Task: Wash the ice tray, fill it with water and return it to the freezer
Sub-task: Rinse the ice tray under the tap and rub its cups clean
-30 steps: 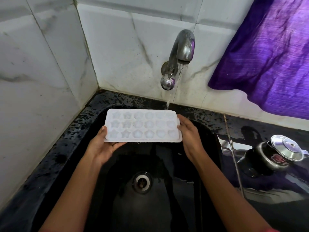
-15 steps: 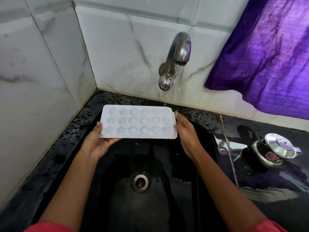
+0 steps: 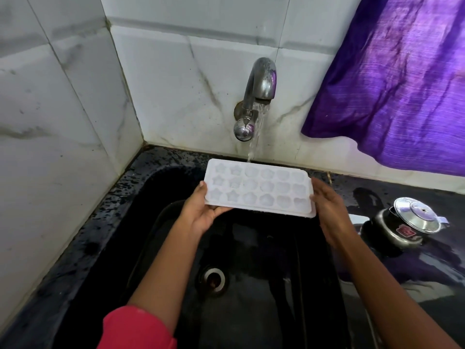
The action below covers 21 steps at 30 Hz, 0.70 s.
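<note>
A: Where is the tray [image 3: 259, 187]?

B: Over the black sink [image 3: 151, 238], near its back edge, held level with the moulds facing up. Stars fill the left columns, rounder shapes the rest.

A: And the hands?

B: The left hand [image 3: 201, 212] has the tray's left end: thumb on the rim, fingers underneath, so that grip is closed on it. The right hand [image 3: 327, 210] lies flat along the right end with its fingers straight, touching the edge; whether that grip actually clasps the tray cannot be told.

A: Is water running?

B: Yes. The tap [image 3: 256, 96] on the tiled wall pours a stream that meets the tray's back edge.

A: Anything else around?

B: The drain [image 3: 214, 279] sits below the tray. A steel pot [image 3: 405, 222] stands on the table at the sink's right edge. A purple cloth [image 3: 402, 79] hangs above it.
</note>
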Each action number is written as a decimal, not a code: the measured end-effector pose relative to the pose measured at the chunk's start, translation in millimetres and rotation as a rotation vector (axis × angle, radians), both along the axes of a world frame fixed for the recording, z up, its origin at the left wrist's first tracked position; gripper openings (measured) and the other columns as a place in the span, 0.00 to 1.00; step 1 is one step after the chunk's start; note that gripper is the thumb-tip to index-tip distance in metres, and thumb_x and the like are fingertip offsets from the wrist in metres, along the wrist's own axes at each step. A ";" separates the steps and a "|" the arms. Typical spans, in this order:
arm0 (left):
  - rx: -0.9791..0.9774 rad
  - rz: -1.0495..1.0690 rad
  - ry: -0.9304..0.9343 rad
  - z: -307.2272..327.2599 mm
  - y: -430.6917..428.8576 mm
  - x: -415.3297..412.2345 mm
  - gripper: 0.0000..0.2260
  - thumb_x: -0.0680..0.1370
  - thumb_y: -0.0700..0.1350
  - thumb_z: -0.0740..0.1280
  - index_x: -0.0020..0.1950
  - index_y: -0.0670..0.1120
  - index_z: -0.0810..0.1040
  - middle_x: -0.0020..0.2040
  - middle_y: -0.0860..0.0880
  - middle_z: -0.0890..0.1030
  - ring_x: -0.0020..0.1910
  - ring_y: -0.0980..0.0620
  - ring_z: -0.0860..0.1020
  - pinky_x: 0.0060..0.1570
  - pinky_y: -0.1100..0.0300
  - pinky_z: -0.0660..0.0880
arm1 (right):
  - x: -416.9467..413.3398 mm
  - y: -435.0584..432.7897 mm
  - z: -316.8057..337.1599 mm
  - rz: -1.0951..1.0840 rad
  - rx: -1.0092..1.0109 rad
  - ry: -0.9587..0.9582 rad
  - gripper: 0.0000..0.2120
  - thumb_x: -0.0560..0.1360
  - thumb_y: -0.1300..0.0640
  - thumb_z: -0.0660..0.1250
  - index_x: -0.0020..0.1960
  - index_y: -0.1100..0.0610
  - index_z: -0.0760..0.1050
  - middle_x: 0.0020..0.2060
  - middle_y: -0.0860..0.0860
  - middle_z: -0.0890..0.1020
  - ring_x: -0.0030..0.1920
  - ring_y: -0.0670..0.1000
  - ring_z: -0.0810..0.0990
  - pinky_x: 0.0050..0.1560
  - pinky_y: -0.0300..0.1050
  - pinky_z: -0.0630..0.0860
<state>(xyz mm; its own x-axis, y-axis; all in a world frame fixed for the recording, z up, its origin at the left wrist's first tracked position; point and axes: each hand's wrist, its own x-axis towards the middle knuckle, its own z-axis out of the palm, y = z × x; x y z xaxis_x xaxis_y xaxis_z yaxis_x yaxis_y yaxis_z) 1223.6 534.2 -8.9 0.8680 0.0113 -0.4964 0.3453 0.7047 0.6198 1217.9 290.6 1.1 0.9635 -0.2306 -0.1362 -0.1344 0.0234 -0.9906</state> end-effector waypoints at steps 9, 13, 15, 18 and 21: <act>-0.018 -0.053 -0.021 8.6 -27.0 -1.6 0.12 0.83 0.47 0.52 0.57 0.44 0.73 0.55 0.41 0.78 0.53 0.41 0.76 0.45 0.39 0.73 | -6.9 -30.1 6.2 -0.096 -0.023 -0.019 0.22 0.77 0.72 0.55 0.70 0.62 0.66 0.65 0.56 0.75 0.63 0.54 0.74 0.63 0.47 0.71; 0.018 -0.020 -0.040 6.2 -13.2 -11.9 0.12 0.83 0.47 0.52 0.56 0.44 0.73 0.54 0.41 0.78 0.46 0.44 0.78 0.36 0.41 0.77 | -3.0 -20.9 7.4 -0.095 -0.037 -0.014 0.22 0.77 0.72 0.55 0.70 0.61 0.65 0.65 0.56 0.72 0.62 0.53 0.73 0.60 0.43 0.70; 0.053 0.014 -0.032 5.6 -1.4 -19.3 0.12 0.83 0.47 0.53 0.53 0.44 0.73 0.53 0.42 0.78 0.44 0.45 0.78 0.32 0.44 0.79 | 0.3 -10.7 10.7 -0.082 -0.066 -0.024 0.22 0.77 0.71 0.56 0.69 0.59 0.67 0.62 0.54 0.73 0.58 0.52 0.74 0.57 0.44 0.70; 0.134 0.059 -0.034 6.2 22.8 -32.6 0.12 0.83 0.47 0.53 0.49 0.45 0.73 0.50 0.43 0.78 0.46 0.45 0.77 0.27 0.51 0.79 | 13.9 7.6 22.6 -0.022 -0.255 -0.096 0.19 0.77 0.67 0.59 0.66 0.56 0.69 0.62 0.54 0.74 0.59 0.52 0.74 0.61 0.45 0.69; 0.184 0.118 -0.012 4.0 48.7 -45.2 0.12 0.83 0.47 0.53 0.57 0.43 0.72 0.55 0.43 0.77 0.53 0.43 0.75 0.39 0.43 0.77 | 28.8 34.6 45.5 0.107 -0.460 -0.167 0.19 0.80 0.58 0.59 0.70 0.52 0.65 0.63 0.54 0.72 0.56 0.49 0.73 0.55 0.42 0.69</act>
<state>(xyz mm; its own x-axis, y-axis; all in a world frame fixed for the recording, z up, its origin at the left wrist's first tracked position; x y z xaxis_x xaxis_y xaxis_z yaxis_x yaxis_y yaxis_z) 1178.4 583.0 -4.8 0.8611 0.2028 -0.4662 0.2587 0.6145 0.7452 1246.7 325.2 46.6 0.9850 -0.1289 0.1148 0.0496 -0.4258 -0.9034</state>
